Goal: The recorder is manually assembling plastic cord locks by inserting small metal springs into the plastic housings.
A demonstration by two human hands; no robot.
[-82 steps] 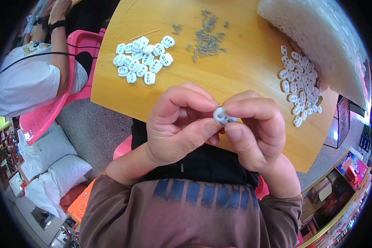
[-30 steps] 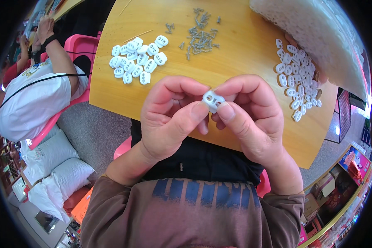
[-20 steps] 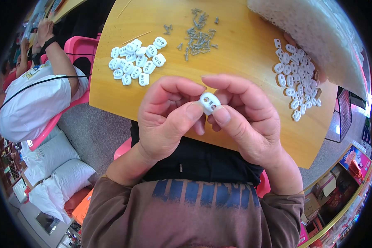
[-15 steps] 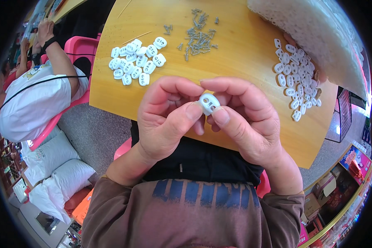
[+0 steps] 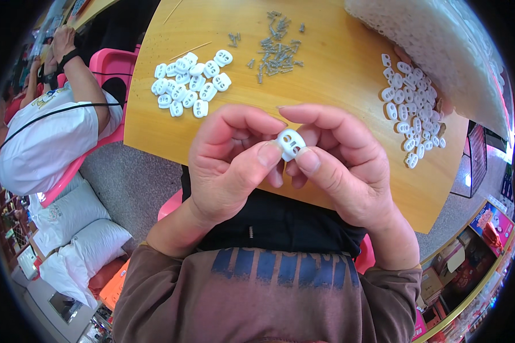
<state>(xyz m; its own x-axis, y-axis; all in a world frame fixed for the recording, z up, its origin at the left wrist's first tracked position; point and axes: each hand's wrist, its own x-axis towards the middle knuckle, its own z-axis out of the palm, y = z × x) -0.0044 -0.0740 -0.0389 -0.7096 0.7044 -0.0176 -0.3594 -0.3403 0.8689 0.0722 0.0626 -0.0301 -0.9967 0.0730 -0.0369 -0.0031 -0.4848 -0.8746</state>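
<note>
My left hand (image 5: 232, 160) and my right hand (image 5: 343, 163) meet over the near edge of a round wooden table (image 5: 337, 74). Both pinch one small white two-hole plastic toggle (image 5: 290, 143) between thumbs and fingertips. On the table's far left lies a pile of several assembled white toggles (image 5: 190, 83). Small metal springs (image 5: 274, 43) are scattered at the far middle. More white toggle parts (image 5: 412, 108) lie in a strip on the right.
A large white mesh bag (image 5: 435, 46) covers the table's far right. Another person in a white shirt (image 5: 51, 131) sits on a pink chair (image 5: 111, 68) to the left. White sacks (image 5: 74, 228) lie on the floor at lower left.
Both hands have held the toggle throughout, turning it a little; it sits slightly lower and more to the left than 2.7 s ago. The person on the left has shifted.
</note>
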